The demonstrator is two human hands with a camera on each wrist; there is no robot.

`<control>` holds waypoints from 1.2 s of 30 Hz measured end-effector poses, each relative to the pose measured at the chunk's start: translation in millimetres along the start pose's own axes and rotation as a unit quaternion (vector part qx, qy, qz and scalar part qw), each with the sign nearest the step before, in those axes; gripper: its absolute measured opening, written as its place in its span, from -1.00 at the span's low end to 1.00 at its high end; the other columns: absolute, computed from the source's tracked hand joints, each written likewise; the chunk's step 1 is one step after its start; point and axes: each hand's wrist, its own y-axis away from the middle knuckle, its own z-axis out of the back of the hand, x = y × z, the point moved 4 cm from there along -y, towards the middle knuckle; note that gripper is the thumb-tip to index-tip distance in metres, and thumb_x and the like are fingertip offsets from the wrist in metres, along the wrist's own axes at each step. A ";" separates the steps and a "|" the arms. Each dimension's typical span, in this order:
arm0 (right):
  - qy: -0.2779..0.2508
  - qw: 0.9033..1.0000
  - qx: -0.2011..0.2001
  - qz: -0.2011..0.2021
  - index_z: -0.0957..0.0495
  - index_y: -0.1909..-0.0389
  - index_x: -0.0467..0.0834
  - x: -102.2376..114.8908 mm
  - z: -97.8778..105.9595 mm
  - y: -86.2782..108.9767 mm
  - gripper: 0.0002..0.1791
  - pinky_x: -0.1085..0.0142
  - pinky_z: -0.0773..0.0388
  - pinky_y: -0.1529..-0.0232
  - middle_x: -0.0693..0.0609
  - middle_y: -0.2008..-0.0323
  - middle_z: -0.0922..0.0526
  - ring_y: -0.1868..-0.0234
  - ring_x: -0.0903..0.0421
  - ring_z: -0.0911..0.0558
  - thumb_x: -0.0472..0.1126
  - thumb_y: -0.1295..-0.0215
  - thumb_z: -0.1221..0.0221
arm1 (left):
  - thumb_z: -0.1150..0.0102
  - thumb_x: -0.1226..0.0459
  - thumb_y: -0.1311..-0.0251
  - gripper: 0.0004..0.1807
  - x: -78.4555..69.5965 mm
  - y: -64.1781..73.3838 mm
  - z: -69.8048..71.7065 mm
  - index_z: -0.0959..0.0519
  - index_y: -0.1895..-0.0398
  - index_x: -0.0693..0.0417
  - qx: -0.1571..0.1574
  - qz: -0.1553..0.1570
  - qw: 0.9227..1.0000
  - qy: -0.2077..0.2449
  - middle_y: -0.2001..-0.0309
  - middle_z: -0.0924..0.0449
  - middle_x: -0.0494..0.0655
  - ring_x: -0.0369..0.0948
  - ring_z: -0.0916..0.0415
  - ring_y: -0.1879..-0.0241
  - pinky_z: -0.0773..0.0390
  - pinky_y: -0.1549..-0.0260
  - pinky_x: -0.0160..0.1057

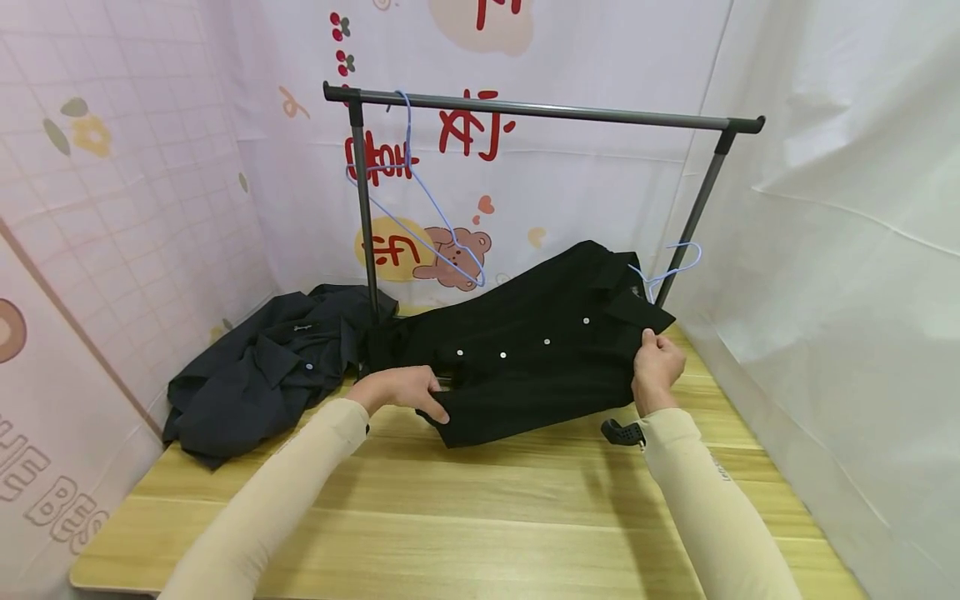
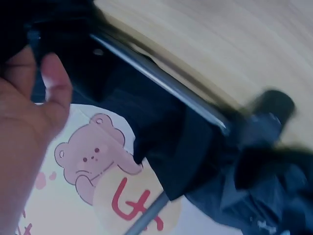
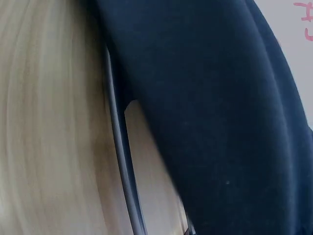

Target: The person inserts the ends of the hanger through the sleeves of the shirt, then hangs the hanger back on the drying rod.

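We log the black shirt (image 1: 525,375) held up over the desk (image 1: 465,533), in front of the clothes rack's rail (image 1: 562,109) and below it, strung between both hands. Key relation, in our judgement: its long axis runs sideways, collar end up at the right, tail end lower at the left. The blue hanger (image 1: 675,272) pokes its hook out of the neck, just beyond and above the right hand (image 1: 660,364), so that hand is clearly nearer the hook. The left hand (image 1: 405,389) is well apart from it, down by the lower front edge.

Fingers: right ones pinch the front edge just below the collar; left ones pinch the lower edge, thumb on the near side. We can't tell whether the hanger's arms sit in the shoulders; cloth hides them.

Looks: plain black, soft, pointed collar, small white buttons in a row along the front, front panel facing us, loose folds toward the left. A second, dark garment (image 1: 262,367) lies crumpled on the desk at left.
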 end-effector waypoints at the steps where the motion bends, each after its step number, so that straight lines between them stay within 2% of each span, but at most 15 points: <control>1: 0.005 1.000 -0.003 0.004 -0.30 0.87 0.00 -0.2 0.6 0.0 -0.43 0.33 -0.20 0.45 0.18 0.72 -0.20 0.50 0.13 -0.25 -0.18 -0.39 -0.18 | -0.45 0.11 -0.08 -0.43 3.0 2.3 0.0 -0.22 0.82 -0.10 0.004 0.007 1.000 -0.024 0.68 -0.02 -0.25 -0.28 0.10 0.68 -0.13 0.51 -0.25; 4: 0.022 0.999 -0.017 0.016 -0.32 0.86 0.01 -0.1 4.1 -0.7 -0.45 0.33 -0.18 0.43 0.19 0.73 -0.21 0.49 0.12 -0.25 -0.16 -0.39 -0.18 | -0.43 0.08 -0.07 -0.44 15.2 9.8 4.0 -0.25 0.85 -0.12 -0.004 0.018 0.997 -0.069 0.74 -0.02 -0.29 -0.28 0.10 0.69 -0.13 0.47 -0.22; 6: 0.034 0.999 -0.027 0.025 -0.35 0.84 0.02 0.3 6.7 -1.1 -0.47 0.33 -0.17 0.41 0.21 0.73 -0.22 0.47 0.11 -0.26 -0.15 -0.39 -0.17 | -0.41 0.11 -0.10 -0.44 23.9 16.2 10.0 -0.25 0.86 -0.11 -0.019 0.009 0.998 -0.053 0.72 -0.05 -0.27 -0.27 0.06 0.66 -0.15 0.47 -0.22; 9: 0.041 0.998 -0.034 0.030 -0.38 0.82 0.00 -0.1 9.1 -1.4 -0.50 0.33 -0.17 0.39 0.22 0.74 -0.23 0.45 0.09 -0.28 -0.15 -0.38 -0.17 | -0.32 0.22 -0.21 -0.45 35.0 24.2 21.1 -0.22 0.83 -0.04 -0.052 -0.029 0.997 0.045 0.51 -0.44 -0.23 -0.28 -0.35 0.45 -0.37 0.33 -0.23; 12: 0.043 0.998 -0.025 0.030 -0.41 0.80 0.00 0.0 8.1 -0.5 -0.51 0.33 -0.19 0.38 0.23 0.73 -0.26 0.44 0.10 -0.29 -0.14 -0.39 -0.17 | -0.20 0.31 -0.30 -0.49 39.7 30.8 31.2 -0.18 0.76 0.00 -0.090 -0.078 0.980 0.161 0.05 -0.61 -0.06 -0.14 -0.48 -0.04 -0.44 0.00 -0.10; 15: 0.043 0.998 -0.018 0.034 -0.41 0.78 -0.03 -0.1 6.8 0.5 -0.52 0.33 -0.21 0.39 0.21 0.71 -0.27 0.44 0.11 -0.29 -0.14 -0.40 -0.18 | -0.15 0.27 -0.36 -0.49 40.7 33.7 36.5 -0.15 0.72 0.00 -0.119 -0.092 0.959 0.240 0.30 -0.54 -0.06 -0.13 -0.45 0.22 -0.40 0.11 -0.11; 17: 0.043 0.998 -0.018 0.041 -0.43 0.76 -0.04 0.4 6.8 0.7 -0.54 0.33 -0.21 0.39 0.22 0.70 -0.28 0.44 0.11 -0.30 -0.14 -0.40 -0.18 | -0.17 0.20 -0.37 -0.48 40.9 34.3 37.9 -0.16 0.72 0.01 -0.136 -0.088 0.955 0.249 0.55 -0.29 -0.13 -0.17 -0.24 0.50 -0.31 0.31 -0.16; 19: 0.043 0.997 -0.026 0.050 -0.44 0.75 -0.06 0.6 8.3 0.0 -0.56 0.34 -0.21 0.38 0.23 0.72 -0.29 0.44 0.10 -0.30 -0.15 -0.39 -0.19 | -0.19 0.15 -0.38 -0.48 41.9 33.0 37.0 -0.20 0.71 0.03 -0.137 -0.078 0.962 0.221 0.62 -0.04 -0.11 -0.15 -0.01 0.60 -0.19 0.43 -0.17; 20: 0.045 0.997 -0.028 0.052 -0.45 0.73 -0.06 0.6 9.1 -0.6 -0.57 0.35 -0.20 0.37 0.25 0.72 -0.29 0.44 0.11 -0.30 -0.14 -0.38 -0.18 | -0.20 0.13 -0.37 -0.49 43.0 32.1 35.7 -0.24 0.70 0.04 -0.135 -0.072 0.970 0.188 0.64 -0.08 -0.15 -0.18 -0.04 0.62 -0.21 0.46 -0.19; 23: 0.046 0.997 -0.029 0.055 -0.49 0.68 -0.12 0.9 11.3 -2.4 -0.61 0.35 -0.20 0.37 0.29 0.74 -0.28 0.44 0.11 -0.31 -0.13 -0.38 -0.19 | -0.24 0.10 -0.34 -0.55 48.9 28.7 28.7 -0.36 0.68 0.02 -0.123 -0.038 0.991 0.026 0.66 -0.20 -0.21 -0.24 -0.15 0.63 -0.26 0.48 -0.22; 25: 0.050 0.997 -0.023 0.062 -0.49 0.65 -0.16 1.4 11.6 -2.8 -0.61 0.35 -0.20 0.38 0.31 0.75 -0.27 0.45 0.11 -0.30 -0.13 -0.39 -0.18 | -0.26 0.09 -0.31 -0.62 56.3 24.8 22.4 -0.48 0.64 0.00 -0.110 -0.003 0.990 -0.086 0.62 -0.33 -0.21 -0.23 -0.27 0.58 -0.39 0.32 -0.14; 27: 0.052 0.996 -0.016 0.071 -0.46 0.67 -0.17 2.4 10.7 -2.2 -0.59 0.33 -0.18 0.42 0.29 0.75 -0.24 0.47 0.12 -0.29 -0.13 -0.40 -0.18 | -0.27 0.08 -0.30 -0.66 64.8 20.1 17.7 -0.54 0.60 -0.01 -0.109 0.033 0.982 -0.151 0.59 -0.38 -0.22 -0.22 -0.32 0.54 -0.42 0.20 -0.06; 31: 0.057 0.994 -0.013 0.097 -0.38 0.73 -0.12 6.4 8.6 0.5 -0.54 0.32 -0.14 0.46 0.24 0.74 -0.22 0.51 0.12 -0.26 -0.14 -0.40 -0.18 | -0.25 0.08 -0.31 -0.73 70.0 6.5 17.0 -0.66 0.45 0.05 -0.151 0.077 0.974 -0.150 0.47 -0.53 -0.12 -0.15 -0.45 0.45 -0.47 0.18 0.01; 33: 0.060 0.992 -0.014 0.110 -0.41 0.71 -0.17 8.8 7.6 2.2 -0.56 0.32 -0.15 0.45 0.24 0.73 -0.24 0.50 0.13 -0.26 -0.14 -0.40 -0.18 | -0.23 0.08 -0.32 -0.73 64.4 -2.8 17.6 -0.69 0.33 0.09 -0.181 0.079 0.971 -0.132 0.36 -0.61 -0.06 -0.11 -0.52 0.38 -0.50 0.28 -0.04; 36: 0.059 0.990 -0.016 0.124 -0.49 0.62 -0.30 12.4 6.1 5.2 -0.59 0.33 -0.16 0.43 0.26 0.72 -0.27 0.49 0.13 -0.27 -0.15 -0.39 -0.19 | -0.20 0.04 -0.34 -0.67 50.7 -18.2 15.1 -0.70 0.10 0.10 -0.204 0.085 0.968 -0.114 0.14 -0.65 -0.02 -0.09 -0.57 0.23 -0.55 0.18 -0.01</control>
